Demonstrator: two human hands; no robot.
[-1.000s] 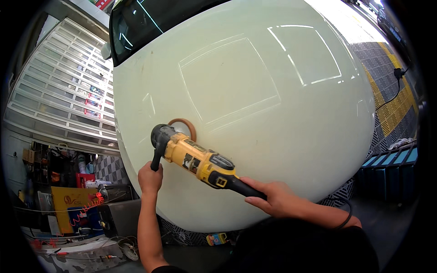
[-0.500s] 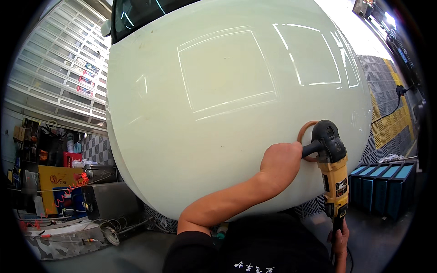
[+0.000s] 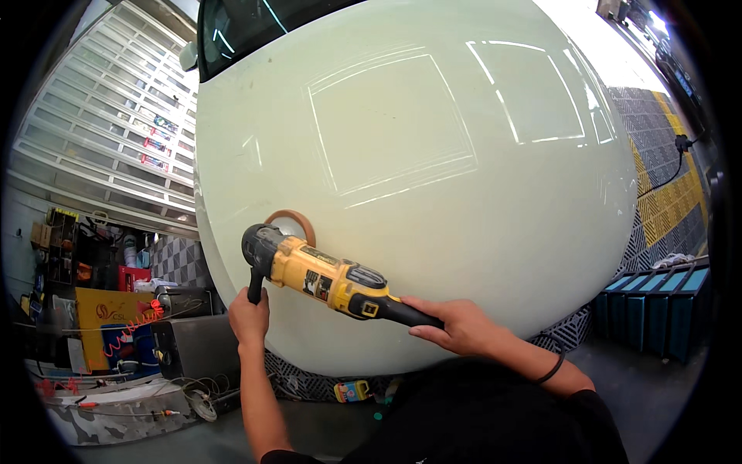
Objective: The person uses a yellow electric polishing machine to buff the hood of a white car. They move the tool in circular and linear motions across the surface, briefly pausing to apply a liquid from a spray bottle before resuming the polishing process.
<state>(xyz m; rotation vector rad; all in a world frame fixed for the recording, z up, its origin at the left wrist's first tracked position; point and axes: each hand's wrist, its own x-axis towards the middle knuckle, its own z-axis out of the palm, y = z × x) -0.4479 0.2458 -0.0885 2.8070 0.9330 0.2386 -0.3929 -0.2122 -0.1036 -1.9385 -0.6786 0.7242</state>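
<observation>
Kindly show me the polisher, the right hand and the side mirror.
Polisher (image 3: 326, 271), head view: its yellow body.
Right hand (image 3: 462, 326), head view: the hand's back.
Side mirror (image 3: 188, 56), head view: pale housing.

Pad (image 3: 304, 223): partly hidden behind polisher (image 3: 309, 272) | Left hand (image 3: 249, 315): palm side out of sight against side handle (image 3: 256, 286) | Hood (image 3: 495, 232): near edge partly covered by black shirt (image 3: 487, 417) | Windshield (image 3: 263, 29): cut off by upper picture edge | Yellow bottle (image 3: 352, 391): too small to read

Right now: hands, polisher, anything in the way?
Left hand on side handle, right hand on rear grip. Polisher over pale hood. Black cord loops by right forearm.
</observation>
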